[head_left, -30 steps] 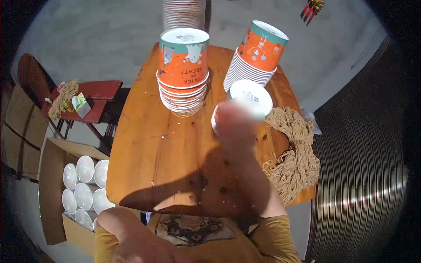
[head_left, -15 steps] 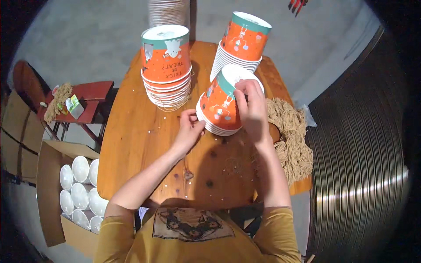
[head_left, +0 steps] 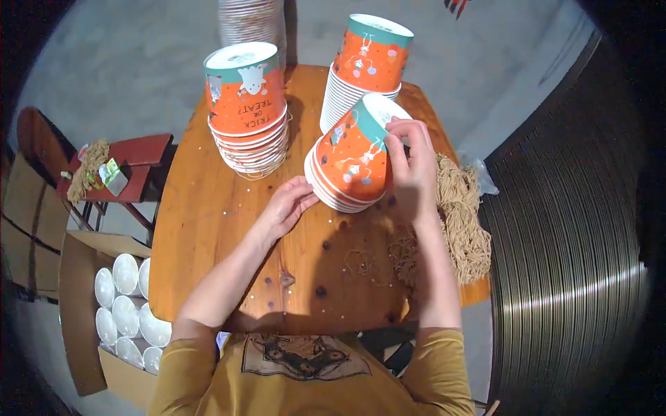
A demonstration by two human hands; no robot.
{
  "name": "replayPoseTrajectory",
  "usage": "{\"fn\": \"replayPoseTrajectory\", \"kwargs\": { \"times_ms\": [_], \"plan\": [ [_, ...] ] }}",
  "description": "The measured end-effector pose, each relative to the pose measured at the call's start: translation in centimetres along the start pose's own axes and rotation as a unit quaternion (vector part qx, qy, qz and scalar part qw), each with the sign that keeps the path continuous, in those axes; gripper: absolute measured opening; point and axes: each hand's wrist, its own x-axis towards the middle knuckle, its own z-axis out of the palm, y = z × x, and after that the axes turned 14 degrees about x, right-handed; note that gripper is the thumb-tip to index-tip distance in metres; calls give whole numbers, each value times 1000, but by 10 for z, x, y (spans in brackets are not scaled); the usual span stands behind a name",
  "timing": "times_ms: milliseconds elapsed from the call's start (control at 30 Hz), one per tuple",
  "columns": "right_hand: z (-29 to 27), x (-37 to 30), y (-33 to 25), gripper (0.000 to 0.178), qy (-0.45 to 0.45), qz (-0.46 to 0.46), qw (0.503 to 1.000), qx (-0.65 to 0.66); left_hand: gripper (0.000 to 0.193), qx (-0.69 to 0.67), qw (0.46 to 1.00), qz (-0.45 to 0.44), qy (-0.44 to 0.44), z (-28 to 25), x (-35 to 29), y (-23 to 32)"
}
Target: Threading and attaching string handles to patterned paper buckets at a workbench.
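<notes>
A short stack of orange and teal paper buckets [head_left: 347,166] lies tilted on the wooden table [head_left: 229,236], bottoms pointing up and right. My right hand [head_left: 411,166] grips the top bucket's side near its white base. My left hand [head_left: 286,208] rests on the table with fingertips touching the stack's lower rims. Two more stacks of the same buckets stand upside down behind: one at the left [head_left: 248,104], a taller one at the right [head_left: 364,69].
A heap of tan string [head_left: 461,215] lies at the table's right edge, with loose loops [head_left: 361,262] nearer me. A cardboard box of white lids [head_left: 125,312] sits on the floor at left. A red stool [head_left: 128,163] holds small items. A tall pale stack [head_left: 251,21] stands beyond the table.
A second ago only my right hand was raised over a white lid-like base. Since then both hands came onto the tilted bucket stack, and the view shifted slightly.
</notes>
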Motion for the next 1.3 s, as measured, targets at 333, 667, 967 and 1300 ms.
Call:
{"fn": "replayPoseTrajectory", "kwargs": {
  "times_ms": [333,667,967,1300],
  "plan": [
    [-42,-1,16,5,125,69,982,126,41,-40,997,63,-16,22,-28,44],
    [-89,-32,63,14,280,197,899,273,22,52,967,147,200,23,-104,92],
    [-33,-94,105,30,311,427,640,558,12,277,916,166,237,23,-124,103],
    [-19,-142,133,31,236,431,667,560,18,306,916,204,158,43,-113,100]
  ]
}}
